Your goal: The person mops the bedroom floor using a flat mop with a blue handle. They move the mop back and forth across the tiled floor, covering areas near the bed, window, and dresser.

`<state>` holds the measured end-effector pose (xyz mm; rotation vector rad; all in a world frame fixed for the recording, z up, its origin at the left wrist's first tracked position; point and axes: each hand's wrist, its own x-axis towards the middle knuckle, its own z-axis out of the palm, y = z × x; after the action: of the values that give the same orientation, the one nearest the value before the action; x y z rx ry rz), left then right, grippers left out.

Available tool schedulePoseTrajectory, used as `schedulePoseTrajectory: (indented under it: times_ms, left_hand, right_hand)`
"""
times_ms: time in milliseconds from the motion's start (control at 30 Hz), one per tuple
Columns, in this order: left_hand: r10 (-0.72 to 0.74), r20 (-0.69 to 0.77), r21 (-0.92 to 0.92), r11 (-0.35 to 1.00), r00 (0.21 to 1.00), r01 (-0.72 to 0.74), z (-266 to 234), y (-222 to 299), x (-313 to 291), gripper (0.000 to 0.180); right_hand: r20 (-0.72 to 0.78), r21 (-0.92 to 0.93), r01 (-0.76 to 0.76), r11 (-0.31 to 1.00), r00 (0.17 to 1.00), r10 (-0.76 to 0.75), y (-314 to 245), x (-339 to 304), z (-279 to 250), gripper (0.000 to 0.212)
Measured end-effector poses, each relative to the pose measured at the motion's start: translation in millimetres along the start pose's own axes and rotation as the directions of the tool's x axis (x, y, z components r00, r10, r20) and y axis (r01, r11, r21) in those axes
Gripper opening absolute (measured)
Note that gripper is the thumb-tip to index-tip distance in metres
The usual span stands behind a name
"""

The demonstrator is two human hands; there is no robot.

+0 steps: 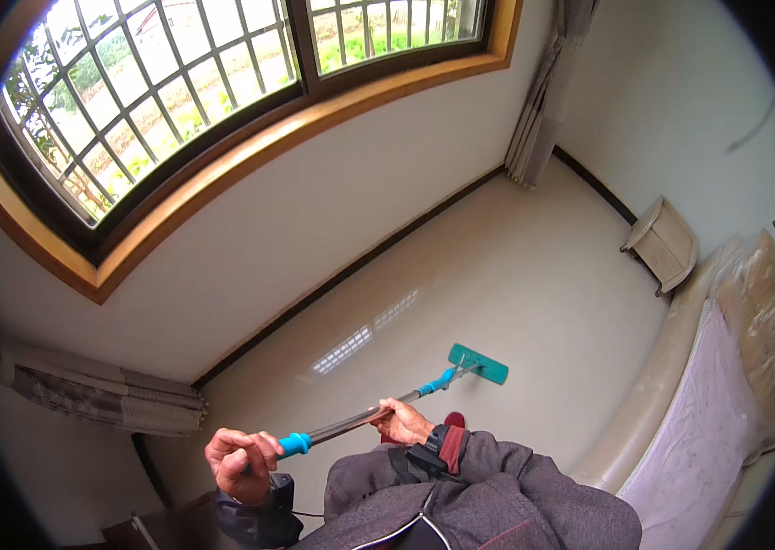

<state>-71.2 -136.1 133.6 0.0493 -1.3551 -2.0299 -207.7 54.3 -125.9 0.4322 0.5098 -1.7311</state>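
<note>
I have the left hand (243, 461) curled closed on the near end of a flat mop (340, 427), its fingers folded just behind the turquoise grip (294, 445). The right hand (406, 425) is farther along the same grey pole, about midway, fingers and thumb bent round it; I can't tell how tightly either one squeezes. From the left hand the pole runs up and to the right, past the right hand, through a blue joint (436, 381) to a green pad (488, 366), which lies on the pale tiled floor (553, 302) a little beyond the right hand and well apart from the left. Off to the right I see a bed (695, 403) with plastic over its headboard, then a small bedside cabinet (664, 246) against the wall. Farthest ahead, a grey curtain (548, 101) hangs in the corner, with a barred window (177, 82) to its left.
</note>
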Motion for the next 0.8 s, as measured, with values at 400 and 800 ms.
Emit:
schedulePoseTrajectory:
  times_ms: [400, 800]
  left_hand:
    - [-0.094, -0.146, 0.145, 0.983, 0.985, 0.115, -17.2, -19.6, -22.0, 0.019]
    - [-0.806, -0.117, 0.396, 0.499, 0.581, 0.771, 16.7, -98.5, -24.2, 0.041]
  right_hand:
    - [-0.09, -0.055, -0.075, 0.996, 0.994, 0.069, -9.2, 12.7, -19.2, 0.02]
    - [-0.429, -0.088, 0.258, 0.962, 0.862, -0.27, -81.7, 8.4, -110.6, 0.016]
